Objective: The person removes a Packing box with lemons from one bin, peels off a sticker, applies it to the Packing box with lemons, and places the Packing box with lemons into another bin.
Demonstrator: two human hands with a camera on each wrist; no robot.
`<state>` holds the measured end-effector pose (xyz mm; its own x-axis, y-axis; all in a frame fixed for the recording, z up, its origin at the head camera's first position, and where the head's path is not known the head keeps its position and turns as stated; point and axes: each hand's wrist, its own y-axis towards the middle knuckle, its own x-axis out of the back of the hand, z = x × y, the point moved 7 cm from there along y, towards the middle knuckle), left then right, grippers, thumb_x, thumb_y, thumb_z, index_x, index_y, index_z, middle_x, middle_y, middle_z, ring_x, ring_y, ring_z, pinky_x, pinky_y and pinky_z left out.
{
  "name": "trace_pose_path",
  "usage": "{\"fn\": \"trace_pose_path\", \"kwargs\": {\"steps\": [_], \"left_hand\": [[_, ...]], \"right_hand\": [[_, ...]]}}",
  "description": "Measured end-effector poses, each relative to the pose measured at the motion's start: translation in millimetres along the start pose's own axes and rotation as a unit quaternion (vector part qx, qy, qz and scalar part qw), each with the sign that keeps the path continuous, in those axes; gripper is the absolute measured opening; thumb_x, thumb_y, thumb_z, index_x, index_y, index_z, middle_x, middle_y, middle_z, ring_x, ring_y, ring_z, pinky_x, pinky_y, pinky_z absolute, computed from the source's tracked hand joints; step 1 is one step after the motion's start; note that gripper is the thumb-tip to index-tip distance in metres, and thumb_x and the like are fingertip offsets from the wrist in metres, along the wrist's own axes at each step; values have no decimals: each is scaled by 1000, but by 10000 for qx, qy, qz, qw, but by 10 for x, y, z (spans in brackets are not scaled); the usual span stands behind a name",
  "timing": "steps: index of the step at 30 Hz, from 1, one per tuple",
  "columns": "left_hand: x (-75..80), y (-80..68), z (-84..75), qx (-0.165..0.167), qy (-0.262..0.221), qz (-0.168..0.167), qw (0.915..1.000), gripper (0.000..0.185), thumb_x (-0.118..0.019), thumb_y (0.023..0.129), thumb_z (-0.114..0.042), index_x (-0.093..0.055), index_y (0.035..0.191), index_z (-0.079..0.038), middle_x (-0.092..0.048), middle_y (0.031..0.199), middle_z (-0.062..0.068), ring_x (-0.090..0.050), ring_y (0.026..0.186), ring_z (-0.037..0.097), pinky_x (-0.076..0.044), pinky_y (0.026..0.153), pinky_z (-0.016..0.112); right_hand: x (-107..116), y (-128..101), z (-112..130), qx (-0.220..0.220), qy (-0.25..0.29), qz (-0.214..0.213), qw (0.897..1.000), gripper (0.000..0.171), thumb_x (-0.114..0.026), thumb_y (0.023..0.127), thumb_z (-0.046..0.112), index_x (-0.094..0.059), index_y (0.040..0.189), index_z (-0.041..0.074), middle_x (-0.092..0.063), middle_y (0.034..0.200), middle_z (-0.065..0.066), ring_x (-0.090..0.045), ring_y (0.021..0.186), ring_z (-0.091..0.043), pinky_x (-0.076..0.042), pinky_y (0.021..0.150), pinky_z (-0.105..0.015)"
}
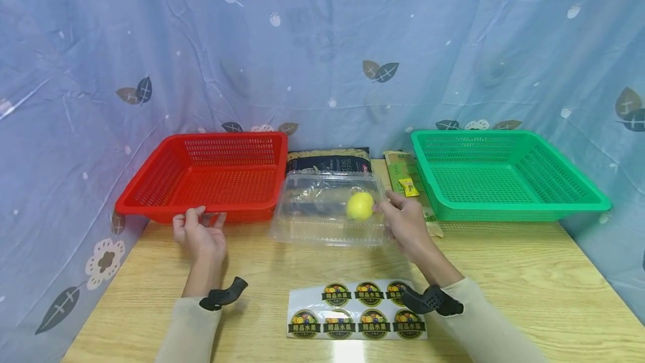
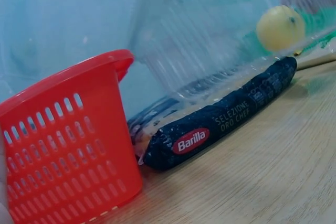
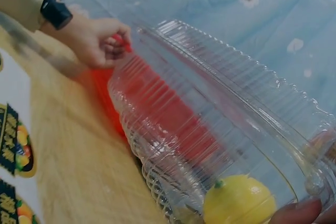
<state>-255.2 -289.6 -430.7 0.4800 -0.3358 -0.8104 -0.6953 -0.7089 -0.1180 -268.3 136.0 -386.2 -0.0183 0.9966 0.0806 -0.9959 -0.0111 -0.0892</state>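
My right hand point(image 1: 407, 226) grips the right end of a clear plastic clamshell box point(image 1: 307, 228), which is held up off the table and tilted. A round yellow lemon point(image 1: 360, 206) lies inside it, near that hand; its green stem end shows in the right wrist view. At the left, my left hand point(image 1: 201, 237) holds the front rim of a red plastic basket point(image 1: 242, 209), its fingers curled at the edge in the right wrist view. The basket's slotted side fills the left of the left wrist view, with only a sliver of that hand showing.
Behind the box lies a dark Barilla pasta bag point(image 2: 226, 121). A green basket point(image 1: 514, 206) stands at right, beside a long green packet point(image 1: 400, 164) with a small yellow sachet point(image 1: 409, 187) on it. In front lies a sheet of round fruit stickers point(image 1: 357, 310).
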Motion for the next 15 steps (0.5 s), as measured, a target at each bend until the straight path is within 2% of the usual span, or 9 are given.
{"fn": "trace_pose_path", "kwargs": {"steps": [2, 9, 15], "left_hand": [[6, -1, -2, -16, -3, -23, 10000, 16, -53, 92, 6, -43, 88, -7, -49, 84, 8, -54, 59, 22, -57, 56, 35], [-1, -12, 10, 25, -49, 33, 10000, 20, -53, 92, 6, -42, 84, -9, -49, 84, 7, -53, 60, 21, -57, 56, 35], [-5, -12, 7, 23, -60, 58, 10000, 18, -53, 92, 6, -44, 86, -8, -50, 83, 8, -53, 59, 21, -57, 57, 35]], "right_hand": [[7, -11, -24, 41, -52, -6, 10000, 71, -61, 92, 11, -31, 156, 0, -54, 83, -2, -32, 41, -7, -34, 39, -25], [57, -54, -123, -13, -176, -45, 9998, 71, -62, 92, 12, -34, 155, 0, -54, 94, -8, -33, 41, -7, -35, 40, -25], [102, -48, -226, -55, -336, -107, 9994, 71, -62, 91, 14, -34, 155, -2, -49, 82, -3, -32, 41, -7, -32, 38, -23]]}}
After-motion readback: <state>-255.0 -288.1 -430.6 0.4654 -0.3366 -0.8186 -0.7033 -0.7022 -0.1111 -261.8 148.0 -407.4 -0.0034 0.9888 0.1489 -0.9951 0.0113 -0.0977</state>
